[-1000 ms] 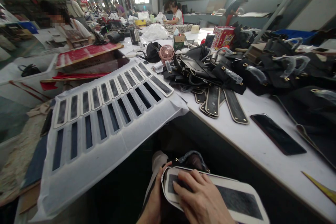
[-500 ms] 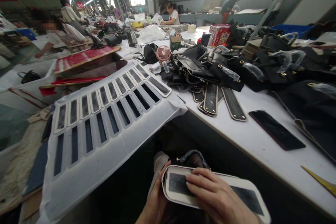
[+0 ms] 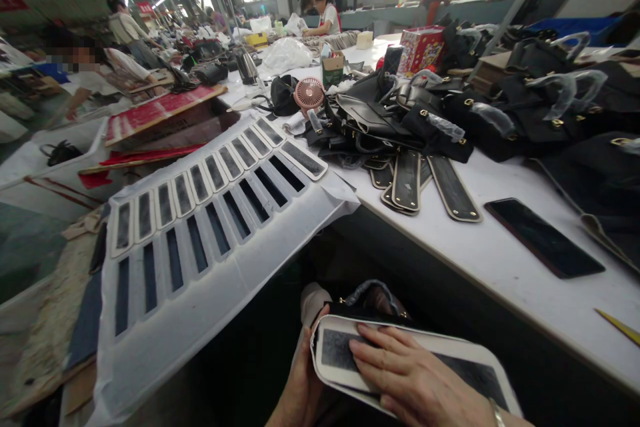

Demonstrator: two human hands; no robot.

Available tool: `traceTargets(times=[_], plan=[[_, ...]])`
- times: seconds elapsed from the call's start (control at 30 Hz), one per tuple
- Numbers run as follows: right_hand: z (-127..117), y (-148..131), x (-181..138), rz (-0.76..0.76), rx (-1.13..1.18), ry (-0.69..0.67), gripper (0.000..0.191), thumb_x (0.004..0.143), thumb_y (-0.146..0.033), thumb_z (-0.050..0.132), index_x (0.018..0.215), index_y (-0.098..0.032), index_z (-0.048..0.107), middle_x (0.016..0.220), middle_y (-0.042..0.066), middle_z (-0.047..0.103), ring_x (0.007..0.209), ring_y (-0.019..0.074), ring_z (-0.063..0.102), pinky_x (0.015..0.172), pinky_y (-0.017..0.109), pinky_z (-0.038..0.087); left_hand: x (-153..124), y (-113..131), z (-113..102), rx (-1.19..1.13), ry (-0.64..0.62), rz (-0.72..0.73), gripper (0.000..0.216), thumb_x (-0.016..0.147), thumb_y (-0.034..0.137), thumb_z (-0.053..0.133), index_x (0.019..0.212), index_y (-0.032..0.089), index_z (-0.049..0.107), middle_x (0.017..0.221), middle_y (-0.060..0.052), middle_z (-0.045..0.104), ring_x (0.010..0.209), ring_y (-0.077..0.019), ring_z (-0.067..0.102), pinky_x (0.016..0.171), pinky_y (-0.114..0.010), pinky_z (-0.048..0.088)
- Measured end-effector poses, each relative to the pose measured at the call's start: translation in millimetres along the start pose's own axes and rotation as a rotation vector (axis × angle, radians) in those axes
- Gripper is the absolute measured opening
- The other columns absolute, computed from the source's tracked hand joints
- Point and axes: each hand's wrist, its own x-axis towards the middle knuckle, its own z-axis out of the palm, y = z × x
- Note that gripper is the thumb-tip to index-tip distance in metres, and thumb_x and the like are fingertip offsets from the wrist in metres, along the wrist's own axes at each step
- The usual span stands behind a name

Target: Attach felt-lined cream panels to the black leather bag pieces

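The white-edged base panel sits down below the table edge, on top of a black handbag. My left hand is curled round its left end with the thumb on the rim. The right hand just lies flat on top, fingers stretched out, not gripping anything.

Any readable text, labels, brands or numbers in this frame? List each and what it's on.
Nothing here reads clearly.
Red printed box: pattern and print too blurred.
Red sign on the left wall: too blurred.
Red hanging sign far back: too small.
Small carton: marks too small.
White-rimmed panel held by the left hand, under the right hand: no print shows.
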Motion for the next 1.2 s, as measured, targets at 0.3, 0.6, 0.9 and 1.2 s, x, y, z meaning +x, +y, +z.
traceTargets(times=[0.3,0.6,0.9,1.2], plan=[[2,2,-1,-0.044,0.047,0.059,0.045,0.095,-0.024,0.05,0.14,-0.026,0.052,0.144,0.006,0.051,0.141,0.0222,0.035,0.116,0.04,0.03,1,2,7,0.027,-0.105,-0.032,0.06,0.085,0.062,0.056,0.136,0.03,0.056,0.144,-0.005,0.052,0.143,-0.0319,0.029,0.12,-0.047,0.009],[0,1,-2,-0.021,0.006,0.037,0.049,0.093,-0.023,0.051,0.141,-0.025,0.049,0.145,0.006,0.048,0.14,0.0212,0.037,0.115,0.039,0.032,-11,7,19,0.104,-0.116,0.001,0.053,0.091,0.056,0.051,0.137,0.031,0.054,0.145,-0.004,0.051,0.146,-0.0288,0.023,0.121,-0.045,0.004],[1,0,-2,-0.001,0.022,0.082,0.049,0.09,-0.022,0.057,0.138,-0.024,0.053,0.143,0.006,0.051,0.139,0.0209,0.038,0.116,0.04,0.031,-9,9,36,0.076,-0.188,-0.082,0.052,0.092,0.057,0.047,0.138,0.034,0.052,0.146,-0.004,0.05,0.143,-0.0317,0.029,0.119,-0.05,0.004],[1,-4,-1,0.03,0.014,0.054,0.043,0.09,-0.024,0.055,0.133,-0.022,0.059,0.143,0.007,0.052,0.139,0.0226,0.039,0.117,0.039,0.029,-6,8,35,0.18,-0.016,-0.004,0.058,0.088,0.059,0.053,0.134,0.025,0.058,0.143,-0.008,0.053,0.142,-0.0327,0.032,0.12,-0.049,0.009]])
